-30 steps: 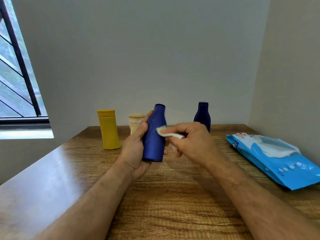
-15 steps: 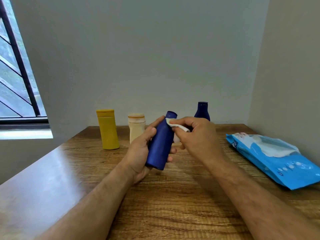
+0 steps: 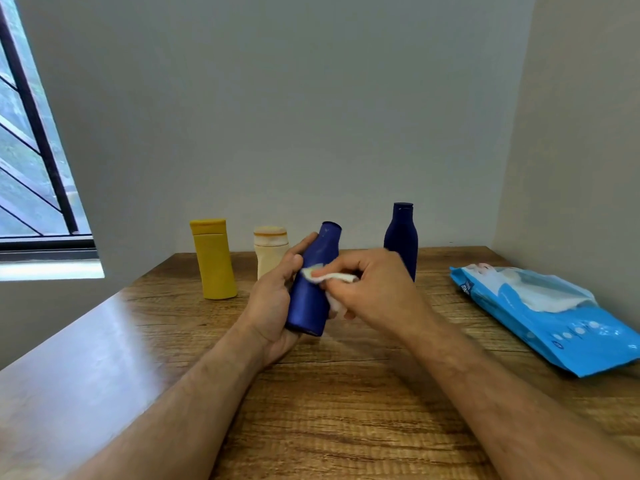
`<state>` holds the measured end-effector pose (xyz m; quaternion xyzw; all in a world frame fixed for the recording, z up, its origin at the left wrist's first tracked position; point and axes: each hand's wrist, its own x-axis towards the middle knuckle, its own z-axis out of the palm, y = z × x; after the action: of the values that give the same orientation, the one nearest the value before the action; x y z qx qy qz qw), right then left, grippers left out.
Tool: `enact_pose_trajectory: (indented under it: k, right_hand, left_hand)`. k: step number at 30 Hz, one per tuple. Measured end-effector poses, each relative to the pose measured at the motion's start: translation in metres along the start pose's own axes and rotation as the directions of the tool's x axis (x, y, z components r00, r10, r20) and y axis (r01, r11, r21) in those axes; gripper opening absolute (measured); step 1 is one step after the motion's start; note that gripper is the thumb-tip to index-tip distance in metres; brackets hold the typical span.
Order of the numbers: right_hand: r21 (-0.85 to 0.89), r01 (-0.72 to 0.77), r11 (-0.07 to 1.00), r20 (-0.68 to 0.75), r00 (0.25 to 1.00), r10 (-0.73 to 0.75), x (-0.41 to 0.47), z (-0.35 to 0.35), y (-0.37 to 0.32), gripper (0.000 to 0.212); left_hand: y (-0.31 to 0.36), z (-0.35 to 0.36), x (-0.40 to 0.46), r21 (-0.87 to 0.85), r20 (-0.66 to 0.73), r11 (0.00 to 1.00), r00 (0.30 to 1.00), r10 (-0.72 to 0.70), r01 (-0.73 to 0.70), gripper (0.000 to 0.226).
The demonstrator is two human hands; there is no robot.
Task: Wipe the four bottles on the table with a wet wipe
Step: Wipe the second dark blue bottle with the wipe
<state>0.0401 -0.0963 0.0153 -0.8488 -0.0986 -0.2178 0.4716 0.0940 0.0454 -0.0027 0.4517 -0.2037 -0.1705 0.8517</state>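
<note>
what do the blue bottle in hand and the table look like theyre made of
Blue bottle: probably plastic, matte, opaque, evenly coloured with only soft highlights. Table: wood or wood-look laminate, judging by the printed-looking grain; smooth, semi-gloss, since its left part mirrors the window light.

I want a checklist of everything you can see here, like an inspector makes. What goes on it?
Surface: wooden table, grain visible, glare on its left part.
Job's things: blue bottle held tilted off the table; wet wipe against its side; yellow bottle, cream bottle and dark blue bottle standing upright at the back.
Clutter: blue wipes pack lying at right, a wipe poking out.
Hands: left hand grips the blue bottle; right hand pinches the wipe.
Cables: nothing seen.
Surroundings: plain walls; barred window at left.
</note>
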Motion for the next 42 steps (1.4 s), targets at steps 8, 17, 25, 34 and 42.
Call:
enact_pose_trajectory:
  k: [8, 17, 25, 34, 42]
  right_hand:
    - [0.071, -0.016, 0.997, 0.092, 0.996, 0.009, -0.002, -0.001, -0.004, 0.011]
    - [0.027, 0.010, 1.000, 0.144, 0.989, -0.013, -0.004, 0.003, -0.005, 0.011]
    - [0.184, 0.017, 0.983, -0.137, 0.991, 0.009, 0.000, -0.007, -0.004, 0.015]
    - [0.019, 0.003, 1.000, 0.179, 0.984, -0.007, -0.003, 0.003, -0.005, 0.015]
    - [0.148, 0.042, 0.988, -0.199, 0.980, -0.012, 0.000, -0.005, -0.004, 0.019]
  left_hand:
    - [0.001, 0.000, -0.002, -0.051, 0.012, 0.999, 1.000, 0.004, -0.003, 0.039]
    - [0.004, -0.003, -0.003, -0.071, -0.101, 0.997, 0.994, -0.045, 0.038, 0.051]
    - [0.003, 0.000, -0.006, 0.042, -0.088, 0.996, 0.993, -0.078, 0.082, 0.045]
    - [0.004, -0.002, -0.003, -0.086, -0.070, 0.983, 0.983, -0.167, 0.161, 0.053]
    - [-0.003, 0.000, -0.003, 0.207, -0.072, 0.974, 0.994, -0.083, 0.096, 0.042]
